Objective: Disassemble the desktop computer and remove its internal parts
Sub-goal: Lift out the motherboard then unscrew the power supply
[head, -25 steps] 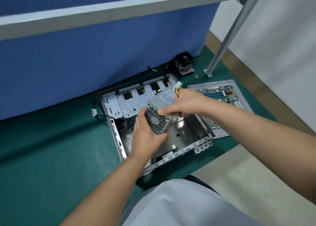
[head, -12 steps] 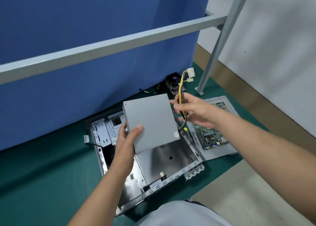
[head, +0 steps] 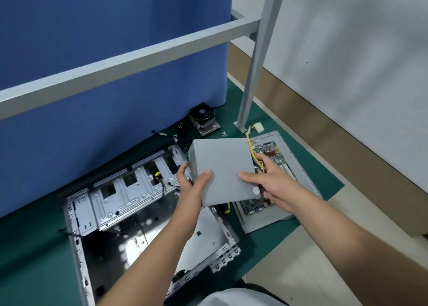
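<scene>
On the left of the green mat point(head: 34, 247) I see the computer case point(head: 111, 213), lying open on its side with its bare metal floor showing and its drive bays toward the blue partition point(head: 104, 62) at the mat's far edge. My left hand point(head: 192, 185) rises over the case, its fingers point(head: 206, 175) clamped on the near-left edge of the grey power supply point(head: 222, 166), thumb on top. I hold the supply in the air, above the case's right end and the gap beside it. My right hand point(head: 271, 185) grips the supply's right side, thumb flat on its top face and the rest wrapped round the edge where the yellow and black cable bundle point(head: 251, 150) comes out; the white connector point(head: 258, 128) trails toward the far edge. Beneath, on the mat's right side, lies the motherboard point(head: 273, 157) in its tray. The cooler fan point(head: 203, 118) sits at the far edge by the frame leg point(head: 252, 74).
</scene>
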The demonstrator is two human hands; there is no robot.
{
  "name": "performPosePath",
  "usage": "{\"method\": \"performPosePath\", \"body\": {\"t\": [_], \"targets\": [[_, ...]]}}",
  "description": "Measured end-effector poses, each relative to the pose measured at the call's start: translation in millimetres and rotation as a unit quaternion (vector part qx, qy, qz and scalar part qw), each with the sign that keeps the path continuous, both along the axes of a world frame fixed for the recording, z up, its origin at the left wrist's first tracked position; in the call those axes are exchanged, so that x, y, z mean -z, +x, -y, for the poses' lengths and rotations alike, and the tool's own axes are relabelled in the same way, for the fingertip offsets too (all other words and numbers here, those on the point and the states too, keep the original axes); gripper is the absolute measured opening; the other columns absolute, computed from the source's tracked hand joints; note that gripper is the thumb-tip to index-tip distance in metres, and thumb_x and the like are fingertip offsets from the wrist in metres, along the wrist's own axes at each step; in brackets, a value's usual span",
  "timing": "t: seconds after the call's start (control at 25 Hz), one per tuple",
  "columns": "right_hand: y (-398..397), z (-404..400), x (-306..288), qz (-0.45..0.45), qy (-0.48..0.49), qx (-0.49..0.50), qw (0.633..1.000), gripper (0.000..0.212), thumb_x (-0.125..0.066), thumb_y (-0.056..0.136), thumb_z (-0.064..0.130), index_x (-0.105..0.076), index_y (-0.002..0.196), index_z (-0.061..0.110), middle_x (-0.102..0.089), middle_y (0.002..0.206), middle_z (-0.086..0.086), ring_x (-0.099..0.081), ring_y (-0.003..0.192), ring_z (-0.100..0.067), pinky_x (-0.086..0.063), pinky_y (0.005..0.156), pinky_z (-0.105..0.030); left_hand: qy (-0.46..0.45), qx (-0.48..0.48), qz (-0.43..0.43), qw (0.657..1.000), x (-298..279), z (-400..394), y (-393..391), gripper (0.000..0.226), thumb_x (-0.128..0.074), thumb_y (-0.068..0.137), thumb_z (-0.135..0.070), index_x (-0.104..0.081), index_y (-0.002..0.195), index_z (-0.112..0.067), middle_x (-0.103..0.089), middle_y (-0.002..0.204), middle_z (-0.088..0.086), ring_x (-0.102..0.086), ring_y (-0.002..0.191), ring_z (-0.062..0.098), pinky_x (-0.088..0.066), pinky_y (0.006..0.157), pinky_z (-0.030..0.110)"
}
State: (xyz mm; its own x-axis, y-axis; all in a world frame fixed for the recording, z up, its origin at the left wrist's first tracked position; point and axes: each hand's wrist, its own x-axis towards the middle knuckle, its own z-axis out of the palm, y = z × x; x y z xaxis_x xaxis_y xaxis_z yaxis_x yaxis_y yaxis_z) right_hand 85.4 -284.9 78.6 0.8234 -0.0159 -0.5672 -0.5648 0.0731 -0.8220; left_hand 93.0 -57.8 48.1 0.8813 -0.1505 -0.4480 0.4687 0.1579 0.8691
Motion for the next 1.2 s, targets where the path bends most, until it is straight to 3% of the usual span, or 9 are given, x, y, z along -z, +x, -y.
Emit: {"method": "performPosePath", "body": {"t": [0.12, 0.2, 0.28, 0.48, 0.6, 0.68, 0.76, 1.0, 1.2], "targets": [[17.9, 49.1, 12.1, -0.024, -0.021, 0.053, 0.998, 0.09, -0.089, 0.074, 0.011, -0.043, 0.148, 0.031, -0.077, 0.112, 0.002, -0.075, 0.103, -0.024, -0.054, 0.099, -0.056, 0.034, 0.037, -0.016, 0.999, 9.0, 58.2, 21.4, 0.07, -0.068, 0.073, -0.073, -0.032, 0.132, -0.057, -0.06, 0.131, -0.012, -0.069, 0.104, 0.011, -0.055, 0.096, 0.037], [32.2, 75.9, 17.9, -0.047, -0.045, 0.058, 0.996, 0.091, -0.088, 0.075, 0.009, -0.042, 0.15, 0.033, -0.079, 0.099, 0.007, -0.077, 0.089, -0.017, -0.063, 0.08, -0.045, 0.062, 0.065, -0.051, 0.995, 18.3, 90.7, 34.8, 0.07, -0.058, 0.088, -0.067, -0.021, 0.145, -0.048, -0.057, 0.13, -0.011, -0.062, 0.111, 0.012, -0.049, 0.1, 0.037], [44.9, 97.9, 26.5, -0.066, -0.082, 0.041, 0.994, 0.089, -0.087, 0.076, 0.01, -0.042, 0.15, 0.033, -0.079, 0.097, 0.006, -0.075, 0.072, -0.009, -0.056, 0.05, -0.027, 0.09, 0.085, -0.088, 0.988, 31.2, 116.7, 43.4, 0.067, -0.051, 0.1, -0.056, -0.015, 0.154, -0.039, -0.056, 0.131, -0.01, -0.058, 0.117, 0.016, -0.046, 0.107, 0.041], [70.9, 134.5, 54.5, -0.098, -0.157, -0.007, 0.983, 0.091, -0.084, 0.077, 0.004, -0.04, 0.153, 0.032, -0.069, 0.119, 0.002, -0.068, 0.079, -0.01, -0.039, 0.043, -0.019, 0.046, 0.106, -0.17, 0.979, 65.6, 154.7, 42.1, 0.063, -0.05, 0.107, -0.022, -0.018, 0.161, -0.029, -0.052, 0.15, -0.004, -0.054, 0.133, 0.021, -0.036, 0.12, 0.047], [79.0, 147.8, 72.2, -0.115, -0.171, -0.034, 0.978, 0.094, -0.084, 0.076, 0.002, -0.04, 0.153, 0.034, -0.065, 0.133, -0.006, -0.06, 0.092, -0.017, -0.042, 0.053, -0.027, 0.057, 0.122, -0.185, 0.974, 80.4, 164.8, 41.6, 0.074, -0.049, 0.103, 0.0, -0.017, 0.162, -0.033, -0.052, 0.15, -0.003, -0.05, 0.136, 0.022, -0.032, 0.122, 0.049], [81.1, 152.9, 87.4, -0.119, -0.173, -0.03, 0.977, 0.094, -0.083, 0.076, -0.002, -0.041, 0.153, 0.031, -0.063, 0.136, -0.007, -0.062, 0.103, -0.017, -0.056, 0.084, -0.039, 0.087, 0.144, -0.181, 0.969, 91.3, 166.2, 42.0, 0.082, -0.048, 0.098, 0.009, -0.019, 0.161, -0.036, -0.055, 0.145, -0.004, -0.052, 0.134, 0.021, -0.036, 0.12, 0.044], [80.8, 155.7, 99.3, -0.124, -0.172, -0.019, 0.977, 0.094, -0.081, 0.077, -0.006, -0.04, 0.154, 0.03, -0.056, 0.144, -0.004, -0.056, 0.12, -0.019, -0.046, 0.106, -0.04, 0.124, 0.165, -0.167, 0.964, 99.0, 166.1, 41.9, 0.085, -0.048, 0.097, 0.009, -0.019, 0.16, -0.04, -0.057, 0.143, -0.007, -0.053, 0.131, 0.02, -0.038, 0.116, 0.037], [83.6, 156.2, 108.2, -0.124, -0.212, -0.061, 0.967, 0.094, -0.078, 0.084, 0.003, -0.029, 0.158, 0.032, -0.049, 0.152, -0.004, -0.051, 0.131, -0.024, -0.042, 0.106, -0.038, 0.206, 0.155, -0.143, 0.956, 94.3, 171.9, 43.6, 0.075, -0.053, 0.099, 0.0, -0.025, 0.159, -0.038, -0.061, 0.132, -0.009, -0.058, 0.12, 0.018, -0.046, 0.096, 0.028], [80.0, 157.1, 100.9, -0.102, -0.306, -0.136, 0.937, 0.095, -0.08, 0.086, 0.022, -0.021, 0.161, 0.025, -0.048, 0.153, -0.006, -0.05, 0.136, -0.026, -0.042, 0.11, -0.038, 0.214, 0.166, -0.111, 0.956, 65.4, 156.3, 33.7, 0.046, -0.056, 0.101, -0.008, -0.052, 0.143, -0.025, -0.065, 0.118, -0.013, -0.062, 0.103, 0.004, -0.044, 0.063, 0.005]]}}
